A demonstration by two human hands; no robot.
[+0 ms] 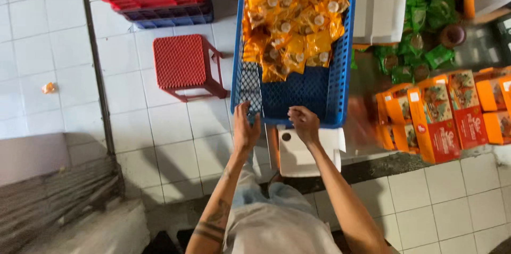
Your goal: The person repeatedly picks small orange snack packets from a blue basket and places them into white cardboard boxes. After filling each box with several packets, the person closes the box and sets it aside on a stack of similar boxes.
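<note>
1. Risk: the blue plastic crate (324, 94) is resting on white cartons (311, 153) and could be tipping toward the person if pulled, since the yellow snack packets (293, 14) are heaped at the far end and could be sliding or spilling.
2. Grip: the left hand (246, 129) is closing round the near rim at the corner; the right hand (304, 122) is curling over the same rim.
3. Position: the crate is sitting just beside the red stool (183, 65), with the orange boxes (442, 113) standing on its other side.
4. Appearance: the crate is showing mesh walls, its near half bare.
</note>
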